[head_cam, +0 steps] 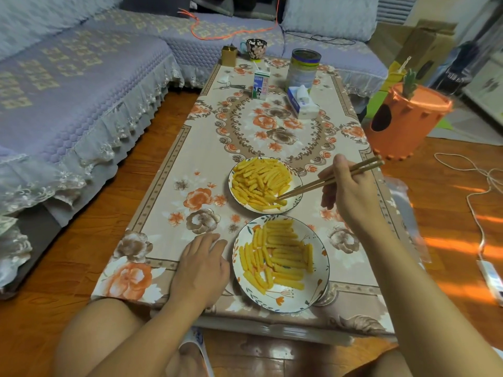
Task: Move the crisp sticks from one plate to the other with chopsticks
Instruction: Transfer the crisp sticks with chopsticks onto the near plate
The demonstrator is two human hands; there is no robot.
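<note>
Bare knees frame the bottom of the view, and just beyond them the left hand (202,263) rests flat on the flowered cloth of the bench (174,186), fingers relaxed and holding nothing, just beside the near plate (318,284). That plate carries crisp sticks (280,257) laid in rough rows. Touching its far rim sits the far plate (298,183), heaped with a looser pile of sticks (260,180). The right hand (348,186) grips a pair of chopsticks (326,180) (brown, held close together), whose tips reach down among the sticks at the near right edge of the far plate. Farther along the bench stand a milk carton (260,85), a tissue box (302,102), a tin (303,68) and a flowered cup (255,49).
</note>
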